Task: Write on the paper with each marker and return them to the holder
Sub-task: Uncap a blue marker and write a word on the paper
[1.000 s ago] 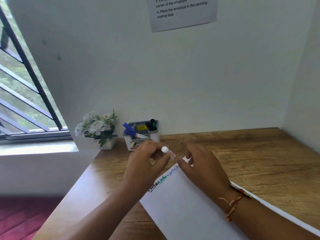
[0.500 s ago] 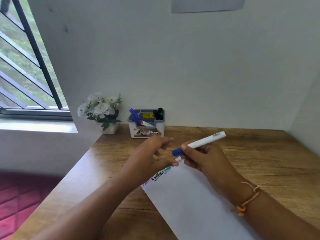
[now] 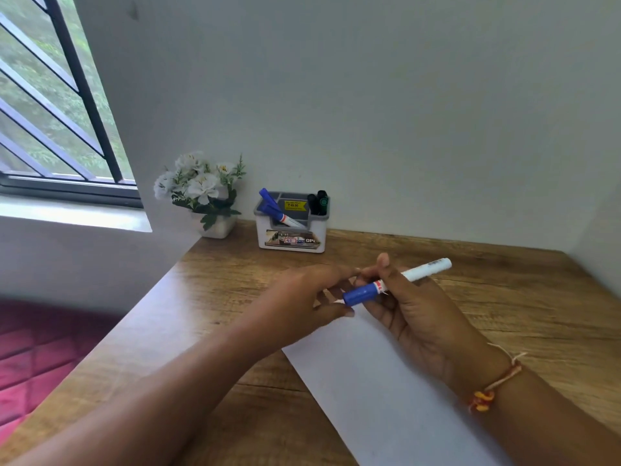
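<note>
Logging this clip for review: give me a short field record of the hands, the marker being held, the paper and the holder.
right hand: grips the white marker with blue cap, cap fitted
left hand: fingers relaxed beside the cap, holding nothing
paper: white sheet flat on the wooden desk
holder: white-and-grey plastic box by the wall, blue markers and dark markers inside
other: white flowers in a pot left of holder

The paper runs off the bottom edge (holder label unreadable).
</note>
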The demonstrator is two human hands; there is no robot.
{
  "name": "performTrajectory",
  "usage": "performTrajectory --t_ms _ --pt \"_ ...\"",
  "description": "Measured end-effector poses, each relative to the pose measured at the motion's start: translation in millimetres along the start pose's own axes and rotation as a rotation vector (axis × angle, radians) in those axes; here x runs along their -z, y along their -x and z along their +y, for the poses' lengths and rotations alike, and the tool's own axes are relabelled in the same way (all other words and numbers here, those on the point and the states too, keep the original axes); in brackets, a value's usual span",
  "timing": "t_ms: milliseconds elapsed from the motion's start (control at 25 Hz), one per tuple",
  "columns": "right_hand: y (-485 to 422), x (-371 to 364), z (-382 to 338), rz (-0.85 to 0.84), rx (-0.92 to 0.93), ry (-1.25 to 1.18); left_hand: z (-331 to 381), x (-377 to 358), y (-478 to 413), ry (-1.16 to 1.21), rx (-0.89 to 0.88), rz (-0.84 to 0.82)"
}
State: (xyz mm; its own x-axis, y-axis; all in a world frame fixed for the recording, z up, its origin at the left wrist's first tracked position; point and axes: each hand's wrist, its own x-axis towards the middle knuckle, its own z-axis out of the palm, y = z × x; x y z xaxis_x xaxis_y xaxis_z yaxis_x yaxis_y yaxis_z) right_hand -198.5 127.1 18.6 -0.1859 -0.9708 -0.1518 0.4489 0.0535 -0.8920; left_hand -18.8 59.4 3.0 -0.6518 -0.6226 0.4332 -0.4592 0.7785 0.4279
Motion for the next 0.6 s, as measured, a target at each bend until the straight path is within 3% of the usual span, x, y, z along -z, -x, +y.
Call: performTrajectory --t_ms 320,600 --pt "1.3 1.1 -2.9 -0.032 -0.092 -0.023 4.0 3.5 1.4 0.035 -0.053 0.103" --pt "5.5 -0.7 -7.8 -0.174 -0.030 0.130 5.7 -2.0 3.4 0.161 0.038 -0.028"
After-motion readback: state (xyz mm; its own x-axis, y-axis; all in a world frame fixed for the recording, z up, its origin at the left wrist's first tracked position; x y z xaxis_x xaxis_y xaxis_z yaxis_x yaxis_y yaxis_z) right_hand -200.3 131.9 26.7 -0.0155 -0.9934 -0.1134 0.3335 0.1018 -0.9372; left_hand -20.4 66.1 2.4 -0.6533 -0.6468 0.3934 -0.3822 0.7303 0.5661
